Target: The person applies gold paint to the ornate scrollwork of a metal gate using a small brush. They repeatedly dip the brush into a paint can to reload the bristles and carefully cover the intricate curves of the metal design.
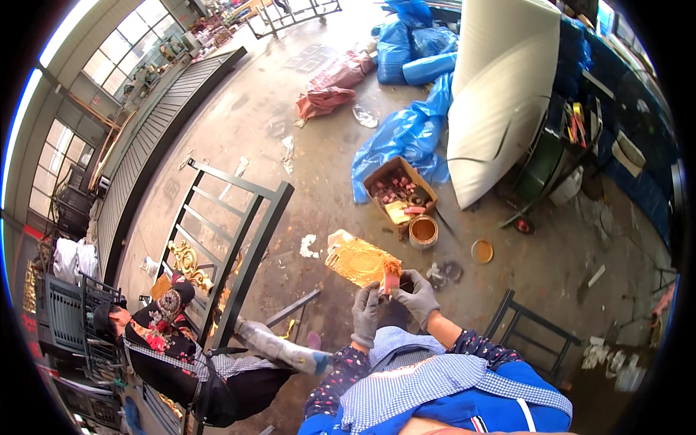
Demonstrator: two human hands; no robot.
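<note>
In front of my body I have both hands, in grey gloves, close together. My left hand [365,316] is closed, its fingertips pinched at the near edge of a flat, crumpled piece smeared with gold paint [357,258]. Between the hands, a small pink sponge block [391,280] stands against the near right corner of that piece. My right hand [416,298] closes on the sponge with thumb and fingers. Brownish-orange paint shows just above the sponge. The fingers partly hide where each thing is gripped.
A paint tub [423,232] stands beside a cardboard box [400,190] of pink blocks. Left is a dark metal frame [250,254], with another person [192,355] beside it. A smaller frame [533,330] lies right. Blue plastic sheeting [406,138] and a large white wrapped form [500,94] lie ahead.
</note>
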